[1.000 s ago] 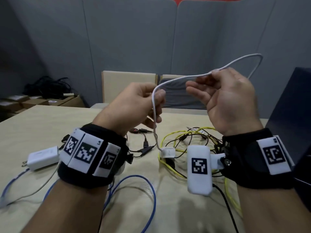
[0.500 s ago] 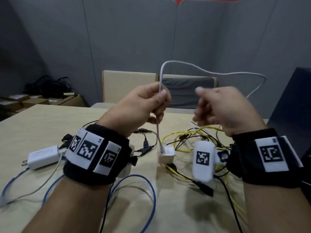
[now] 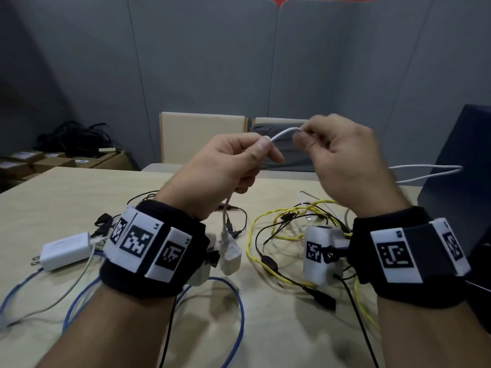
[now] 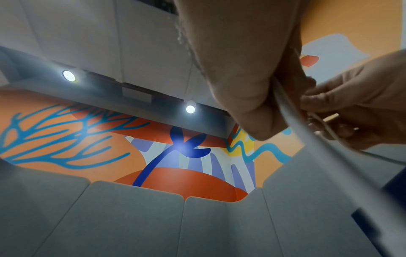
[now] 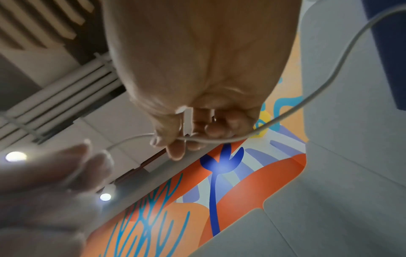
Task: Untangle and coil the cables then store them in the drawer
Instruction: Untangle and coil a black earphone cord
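Note:
Both hands are raised above the table with a thin white cable (image 3: 283, 134) between them. My left hand (image 3: 239, 160) pinches it between thumb and forefinger; below that hand the cable hangs to a small white plug (image 3: 230, 252) over the table. My right hand (image 3: 334, 152) pinches the same cable (image 5: 197, 138) at the fingertips, close to the left. From the right hand the cable runs off in a long narrow loop (image 3: 430, 172) to the right. In the left wrist view the cable (image 4: 292, 111) crosses my left palm. No drawer is in view.
On the wooden table (image 3: 66, 197) lie a tangle of yellow cable (image 3: 268, 221) and black leads (image 3: 271, 261), a blue cable (image 3: 239, 312), and a white charger (image 3: 63, 251) at the left. Chairs (image 3: 202, 136) stand behind the table; a dark object (image 3: 462, 181) stands at the right edge.
The hands have come close together and the span of white cable between them is now short. The big loop that arched above the hands now trails low to the right.

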Tool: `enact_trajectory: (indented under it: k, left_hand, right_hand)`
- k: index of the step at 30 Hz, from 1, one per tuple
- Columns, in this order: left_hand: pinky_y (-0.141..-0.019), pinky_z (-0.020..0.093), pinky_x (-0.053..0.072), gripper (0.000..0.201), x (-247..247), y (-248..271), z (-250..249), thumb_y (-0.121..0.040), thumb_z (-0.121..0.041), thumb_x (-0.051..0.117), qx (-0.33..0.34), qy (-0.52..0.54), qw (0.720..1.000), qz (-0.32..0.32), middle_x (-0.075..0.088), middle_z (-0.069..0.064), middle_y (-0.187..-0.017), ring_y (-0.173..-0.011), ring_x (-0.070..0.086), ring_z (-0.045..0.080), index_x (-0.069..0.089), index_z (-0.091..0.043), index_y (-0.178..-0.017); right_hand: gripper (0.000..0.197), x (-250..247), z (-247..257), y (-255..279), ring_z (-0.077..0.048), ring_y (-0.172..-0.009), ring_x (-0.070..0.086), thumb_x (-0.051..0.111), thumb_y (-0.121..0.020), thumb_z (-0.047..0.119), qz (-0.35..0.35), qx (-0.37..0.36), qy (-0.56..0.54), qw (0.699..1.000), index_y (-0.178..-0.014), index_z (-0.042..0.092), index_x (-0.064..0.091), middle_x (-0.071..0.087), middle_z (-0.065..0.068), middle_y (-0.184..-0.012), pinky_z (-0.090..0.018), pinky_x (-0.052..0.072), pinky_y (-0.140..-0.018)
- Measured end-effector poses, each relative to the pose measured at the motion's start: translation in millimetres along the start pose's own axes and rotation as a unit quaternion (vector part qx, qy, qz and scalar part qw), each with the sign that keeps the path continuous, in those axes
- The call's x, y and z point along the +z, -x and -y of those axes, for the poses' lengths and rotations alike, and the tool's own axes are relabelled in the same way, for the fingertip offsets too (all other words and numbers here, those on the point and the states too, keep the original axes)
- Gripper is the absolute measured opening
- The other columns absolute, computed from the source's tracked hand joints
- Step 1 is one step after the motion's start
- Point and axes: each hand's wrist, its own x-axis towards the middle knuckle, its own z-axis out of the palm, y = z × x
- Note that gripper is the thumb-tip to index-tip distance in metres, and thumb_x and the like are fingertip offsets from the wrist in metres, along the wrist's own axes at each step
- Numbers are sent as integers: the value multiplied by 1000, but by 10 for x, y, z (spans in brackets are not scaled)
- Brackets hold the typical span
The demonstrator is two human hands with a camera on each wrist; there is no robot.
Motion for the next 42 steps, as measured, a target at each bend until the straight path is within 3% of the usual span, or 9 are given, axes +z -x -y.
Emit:
enact_trajectory:
  k: [5,13,16,18,23,28,31,36,42]
  left_hand:
    - [-52,21,39,29,27,5,50,-100,-27,47,-41,0,999,34,40,-2,-58,-50,37,12,59,-8,-81]
    - [-48,24,35,23,48,36,39,-92,-26,44,-65,146,980,119,39,1,-59,-49,34,13,58,-11,-83]
    - [-44,20,18,21,52,13,7,-92,-21,41,-45,218,970,96,37,-2,-54,-47,26,9,54,-8,-83]
    - [-45,21,17,18,30,-3,-35,-90,-15,41,-16,257,963,72,41,-1,-54,-47,28,9,55,-5,-90]
    - [-54,24,41,18,19,20,4,-87,-15,47,-36,157,983,93,58,6,-63,-54,50,15,62,-5,-94]
    - [-52,19,44,16,97,8,60,-88,-17,50,-68,102,985,123,59,5,-61,-52,52,14,61,-6,-86]
    - [-50,19,36,16,90,12,13,-91,-16,47,-25,157,984,83,54,2,-57,-46,45,9,59,-7,-85]
    - [-49,17,25,21,20,-36,-92,-93,-17,41,37,321,946,-37,55,-4,-60,-42,34,2,57,-7,-100]
    - [-61,15,45,35,14,-44,-108,-92,-3,40,43,413,905,-95,69,6,-112,-65,57,6,50,0,-126]
  right_hand:
    - [29,-102,6,-33,-9,-56,40,55,-97,34,-133,52,-44,989,-81,12,64,46,6,-57,-22,30,-52]
    - [30,-92,-93,-41,-1,-53,41,52,-99,32,-156,121,-70,978,-75,15,57,44,8,-55,-16,29,-49]
    - [31,-31,-158,-27,-5,-48,38,52,-99,34,-113,144,-61,981,-76,13,57,41,8,-50,-21,27,-45]
    - [30,16,-186,-12,-5,-45,38,52,-99,34,-88,154,-56,982,-76,15,58,43,12,-46,-18,24,-42]
    - [29,-63,-151,-38,-4,-50,38,53,-99,32,-159,144,-68,974,-80,11,60,42,6,-55,-20,28,-47]
    - [28,-151,-136,-46,-5,-53,35,52,-99,32,-197,135,-80,968,-80,14,60,40,8,-55,-25,30,-53]
    - [28,-120,-154,-26,-6,-52,36,52,-99,32,-137,140,-56,979,-81,12,61,42,6,-55,-26,31,-51]
    - [20,15,-108,39,-12,-57,45,56,-97,36,99,140,9,985,-83,24,65,51,5,-60,-30,36,-55]
    - [16,41,32,81,-5,-64,49,52,-98,39,250,99,13,963,-87,37,64,54,11,-68,-29,36,-57]
